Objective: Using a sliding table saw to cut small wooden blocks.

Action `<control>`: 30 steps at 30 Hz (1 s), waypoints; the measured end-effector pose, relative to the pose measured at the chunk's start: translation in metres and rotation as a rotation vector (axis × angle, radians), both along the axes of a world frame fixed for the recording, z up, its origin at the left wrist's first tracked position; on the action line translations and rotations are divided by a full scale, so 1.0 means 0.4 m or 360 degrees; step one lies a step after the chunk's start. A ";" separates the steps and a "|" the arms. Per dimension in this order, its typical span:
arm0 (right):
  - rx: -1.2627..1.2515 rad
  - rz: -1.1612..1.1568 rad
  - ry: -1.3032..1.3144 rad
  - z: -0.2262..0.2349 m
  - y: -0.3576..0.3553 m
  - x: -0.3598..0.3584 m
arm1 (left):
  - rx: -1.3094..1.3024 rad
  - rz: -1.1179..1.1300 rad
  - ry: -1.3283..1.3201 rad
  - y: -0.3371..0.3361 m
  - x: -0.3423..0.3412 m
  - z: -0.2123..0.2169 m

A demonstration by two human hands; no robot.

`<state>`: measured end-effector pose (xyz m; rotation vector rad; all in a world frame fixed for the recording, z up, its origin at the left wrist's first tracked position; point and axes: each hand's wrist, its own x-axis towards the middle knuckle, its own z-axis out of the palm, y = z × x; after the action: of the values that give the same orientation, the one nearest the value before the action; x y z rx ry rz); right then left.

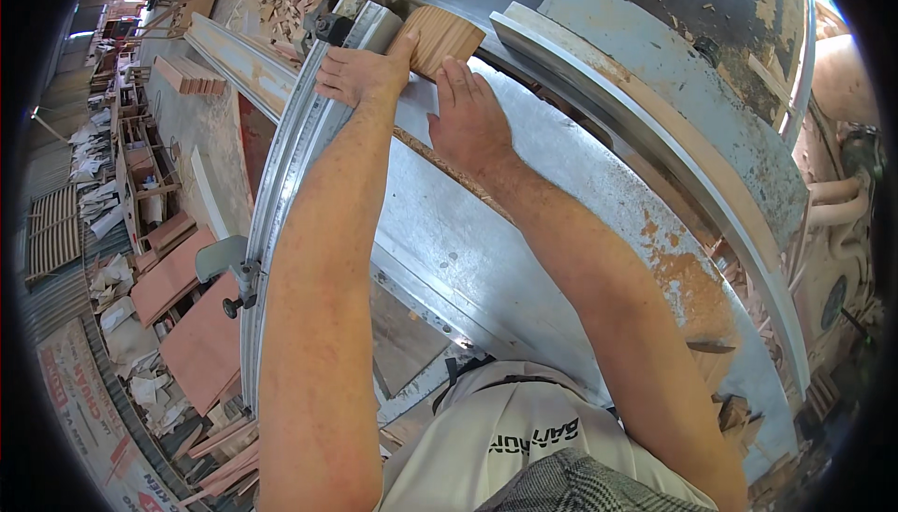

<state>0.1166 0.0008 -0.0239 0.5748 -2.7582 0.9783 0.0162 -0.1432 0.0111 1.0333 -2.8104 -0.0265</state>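
Note:
A light-brown wood block with striped grain lies at the far end of a metal machine table, beside a silver fence rail. My left hand is closed over the rail, its fingers draped across the top and its thumb resting against the block's left side. With fingers stretched out and close together, my right hand touches the near edge of the block with its fingertips. The palm undersides are hidden.
A long raised metal guide curves along the right. A clamp-like stop is fixed to the rail's near part. Reddish boards and stacked planks lie on the left. Wood scraps litter the floor beyond. Ducting stands at the right.

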 end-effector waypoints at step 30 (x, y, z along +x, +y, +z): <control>-0.0044 -0.0054 0.0070 -0.001 -0.027 -0.063 | 0.0077 -0.0005 -0.0026 -0.030 -0.064 -0.006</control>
<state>0.0915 -0.0098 -0.0242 0.5374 -2.7022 0.9827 -0.0093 -0.1553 0.0085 1.0437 -2.8395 -0.0875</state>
